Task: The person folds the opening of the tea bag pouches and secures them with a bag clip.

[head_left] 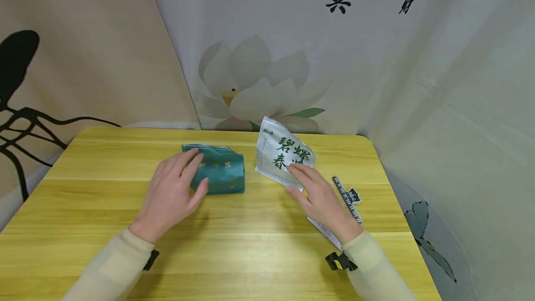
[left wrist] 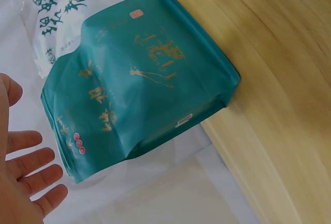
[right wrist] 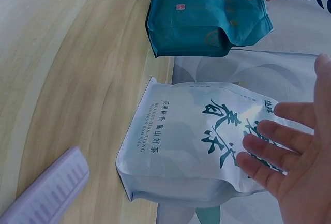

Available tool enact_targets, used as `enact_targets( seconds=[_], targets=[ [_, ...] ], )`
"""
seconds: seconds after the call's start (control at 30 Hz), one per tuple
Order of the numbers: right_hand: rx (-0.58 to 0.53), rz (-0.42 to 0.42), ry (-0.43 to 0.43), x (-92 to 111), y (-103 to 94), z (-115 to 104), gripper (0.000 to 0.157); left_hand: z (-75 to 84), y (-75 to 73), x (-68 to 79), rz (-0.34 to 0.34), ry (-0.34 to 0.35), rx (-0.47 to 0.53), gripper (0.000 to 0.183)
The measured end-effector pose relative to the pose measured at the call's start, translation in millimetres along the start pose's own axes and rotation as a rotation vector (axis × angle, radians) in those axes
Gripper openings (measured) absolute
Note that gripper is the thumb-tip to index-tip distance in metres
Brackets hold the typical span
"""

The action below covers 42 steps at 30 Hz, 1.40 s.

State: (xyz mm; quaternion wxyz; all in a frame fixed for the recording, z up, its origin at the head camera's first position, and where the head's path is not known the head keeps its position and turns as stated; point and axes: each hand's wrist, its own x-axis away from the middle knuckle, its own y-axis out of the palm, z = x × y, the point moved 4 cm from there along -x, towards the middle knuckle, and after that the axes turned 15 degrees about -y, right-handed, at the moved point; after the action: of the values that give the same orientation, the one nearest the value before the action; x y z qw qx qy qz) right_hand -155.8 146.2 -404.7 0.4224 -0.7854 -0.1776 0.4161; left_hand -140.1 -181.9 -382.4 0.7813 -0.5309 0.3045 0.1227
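A teal foil pouch (head_left: 225, 178) with gold lettering stands on the table, left of the middle. To its right is a white pouch (head_left: 271, 154) with large green characters, leaning back. My left hand (head_left: 169, 194) is at the teal pouch's left side, fingers spread and loosely bent. In the left wrist view a gap shows between those fingers (left wrist: 39, 164) and the teal pouch. My right hand (head_left: 323, 199) hovers in front of the white pouch, fingers extended, nothing in its grasp. In the right wrist view its fingers (right wrist: 276, 149) overlap the lettering; contact cannot be told.
A black-and-white striped strip with a dark clip (head_left: 353, 196) lies right of my right hand. A pale lilac ridged bar (right wrist: 49, 190) lies near my right wrist, partly hidden by it in the head view. Behind the wooden table (head_left: 251, 259) hangs a printed cloth (head_left: 267, 59).
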Motion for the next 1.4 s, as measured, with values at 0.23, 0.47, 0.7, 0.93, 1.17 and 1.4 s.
enact_targets(
  seconds=[0.23, 0.47, 0.7, 0.93, 1.17, 1.4],
  targets=[
    [-0.009, 0.010, -0.011, -6.2, 4.3, -1.4, 0.075, 1.7, 3.4, -3.4, -0.005, 0.021, 0.005, 0.058],
    [-0.033, 0.024, -0.026, -12.2, 9.1, -3.3, 0.065, 2.8, 6.4, -7.9, -0.013, 0.026, 0.020, 0.055],
    [-0.057, 0.010, -0.030, -21.0, 15.7, -5.7, 0.065, 4.4, 8.9, -15.1, -0.016, 0.022, 0.022, 0.053],
    [-0.077, 0.012, -0.049, -32.6, 22.6, -11.0, 0.073, 4.7, 12.3, -22.5, -0.045, 0.011, 0.010, 0.051],
    [-0.100, -0.008, -0.046, -41.0, 32.9, -14.5, 0.078, 3.7, 15.1, -28.0, -0.060, 0.009, -0.006, 0.048],
    [-0.147, 0.008, -0.047, -46.7, 42.3, -15.8, 0.076, 5.4, 17.7, -32.8, -0.068, 0.008, -0.013, 0.047]
  ],
)
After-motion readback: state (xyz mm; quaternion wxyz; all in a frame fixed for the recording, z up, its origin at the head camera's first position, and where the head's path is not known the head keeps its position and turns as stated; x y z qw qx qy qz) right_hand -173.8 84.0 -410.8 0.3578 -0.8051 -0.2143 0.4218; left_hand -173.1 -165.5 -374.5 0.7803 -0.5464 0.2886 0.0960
